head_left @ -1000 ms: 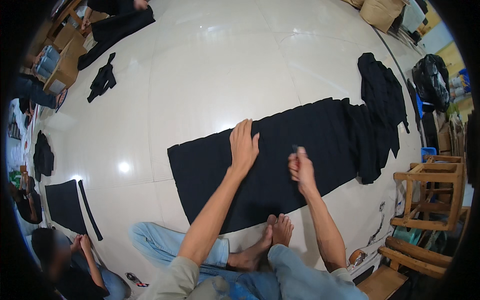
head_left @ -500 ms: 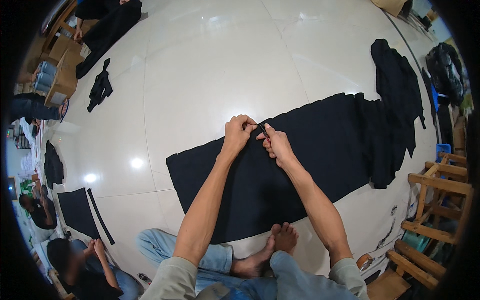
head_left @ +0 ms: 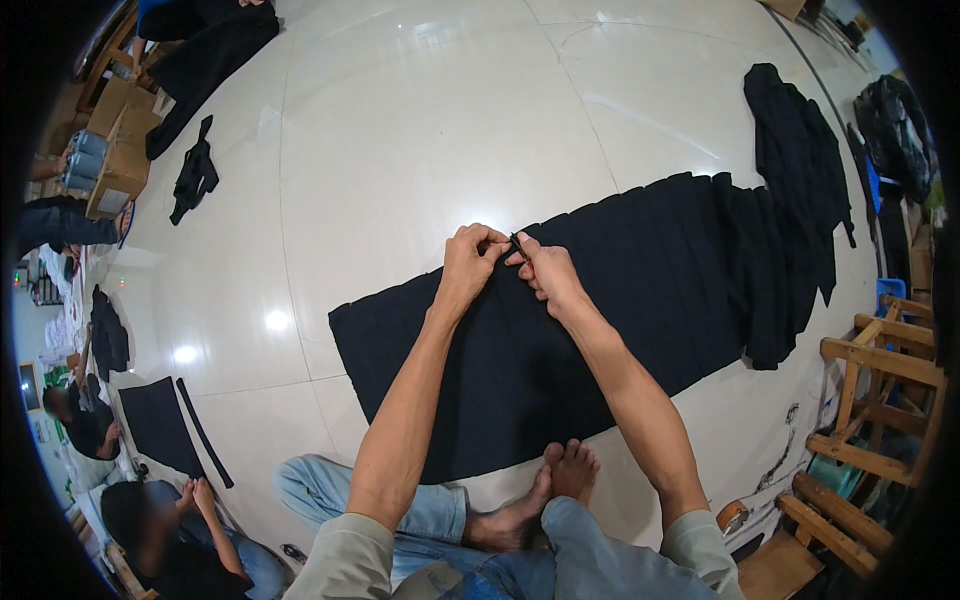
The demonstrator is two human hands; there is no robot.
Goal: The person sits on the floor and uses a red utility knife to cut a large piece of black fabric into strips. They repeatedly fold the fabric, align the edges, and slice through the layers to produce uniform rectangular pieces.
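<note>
A long piece of black cloth [head_left: 620, 320] lies spread on the floor in front of my feet, its far edge running up toward the right. At that far edge my left hand [head_left: 466, 268] is closed, thumb and fingers pinching the fabric. Close beside it my right hand [head_left: 552, 278] is closed around small dark snips [head_left: 517, 244] with a bit of red on them. The snips' tip is at the cloth edge by my left fingertips. Whether the blades are apart or together is too small to tell.
Crumpled black cloth [head_left: 795, 150] lies at the far right. Wooden stools [head_left: 850, 400] and a roll of tape [head_left: 733, 516] are at the right. Black pieces [head_left: 160, 425] lie at the left near a seated person [head_left: 165, 535]. A cardboard box [head_left: 125, 160] stands far left.
My right hand and the snips have shifted slightly left, closer to my left fingertips. The left hand keeps its pinch on the cloth. At the far left, a person's arm is now raised.
</note>
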